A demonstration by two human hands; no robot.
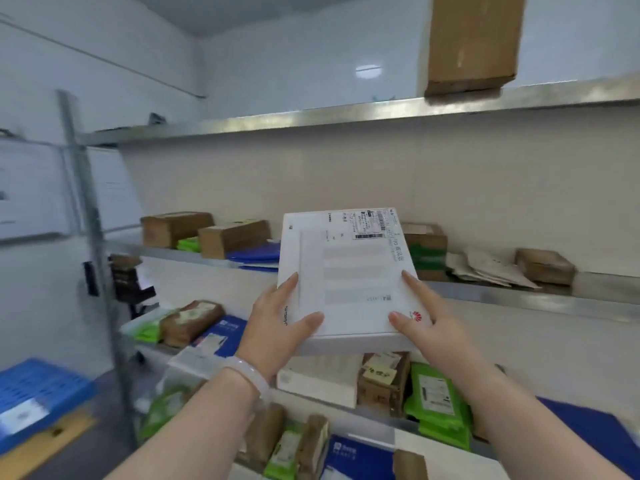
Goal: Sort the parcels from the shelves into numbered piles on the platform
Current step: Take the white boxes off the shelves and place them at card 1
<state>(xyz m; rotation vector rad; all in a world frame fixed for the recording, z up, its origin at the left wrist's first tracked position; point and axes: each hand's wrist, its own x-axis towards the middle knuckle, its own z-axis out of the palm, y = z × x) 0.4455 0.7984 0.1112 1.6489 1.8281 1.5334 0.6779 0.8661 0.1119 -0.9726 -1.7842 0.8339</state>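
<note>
A flat white box (349, 271) with a shipping label near its top edge is held up in front of the metal shelves (519, 292). My left hand (277, 323) grips its lower left corner, thumb on the face. My right hand (422, 317) holds its lower right edge, thumb over a red logo. Brown cartons (232, 237), green bags (436, 400) and blue envelopes (256, 254) lie on the shelf levels behind and below.
A tall brown carton (474, 43) stands on the top shelf at the upper right. A blue plastic platform (34, 393) sits on the floor at the lower left. A metal shelf post (86, 209) rises at the left.
</note>
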